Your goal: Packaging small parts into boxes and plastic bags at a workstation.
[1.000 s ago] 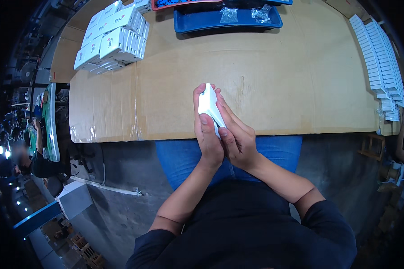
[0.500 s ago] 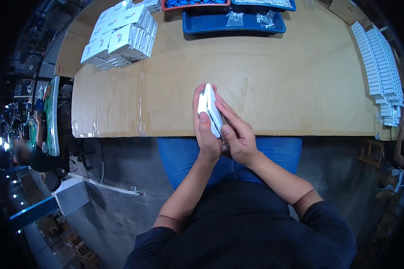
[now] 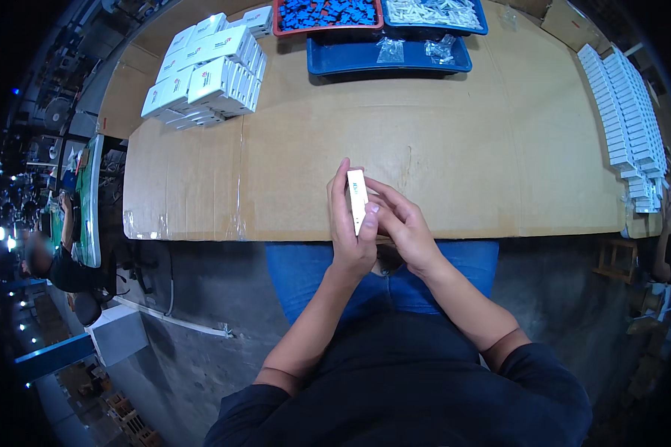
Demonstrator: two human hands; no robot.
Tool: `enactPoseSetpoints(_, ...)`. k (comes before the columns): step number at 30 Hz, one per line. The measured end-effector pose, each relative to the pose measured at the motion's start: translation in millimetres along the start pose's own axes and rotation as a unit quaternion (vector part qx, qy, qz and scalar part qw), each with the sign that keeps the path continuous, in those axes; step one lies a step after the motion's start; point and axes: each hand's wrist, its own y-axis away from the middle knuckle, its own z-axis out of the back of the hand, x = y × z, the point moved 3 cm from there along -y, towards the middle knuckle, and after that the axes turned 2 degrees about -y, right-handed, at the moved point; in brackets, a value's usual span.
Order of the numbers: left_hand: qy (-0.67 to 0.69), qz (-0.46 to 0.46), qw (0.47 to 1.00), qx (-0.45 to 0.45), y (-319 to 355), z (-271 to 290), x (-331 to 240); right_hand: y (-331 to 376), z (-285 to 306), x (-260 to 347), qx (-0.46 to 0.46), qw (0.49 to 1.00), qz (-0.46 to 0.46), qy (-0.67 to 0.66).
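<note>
Over the near edge of the table, a small flat white box stands between my two hands, a narrow printed side facing up. My left hand is closed around it, with fingers along its left side and the thumb near its lower end. From the right, my right hand grips the same box; its thumb presses near the lower end and its fingers curl on the far side. The box's broad faces are mostly hidden by my fingers.
A pile of white boxes stands at the back left, long stacks of white boxes at the right. At the back are a red tray of blue pieces, a blue tray of white pieces and another blue tray with clear bags.
Both hands have turned the white box, so its narrow side faces up where an open-looking gap showed before. Hands and box sit slightly lower in the picture.
</note>
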Motion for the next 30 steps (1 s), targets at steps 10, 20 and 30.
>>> enactPoseSetpoints(10,-0.057,-0.070,0.994,-0.060,-1.8,4.5,8.1,-2.9,-10.7,-10.1,0.010,0.996,0.082,0.044)
enactPoseSetpoints(20,-0.025,-0.078,0.995,-0.064,-2.0,5.4,15.3,-0.2,-17.8,-8.9,0.013,0.989,0.098,0.114)
enactPoseSetpoints(30,-0.007,-0.037,0.997,-0.070,1.2,7.8,9.8,3.7,-19.1,-6.0,0.040,0.972,0.144,0.179)
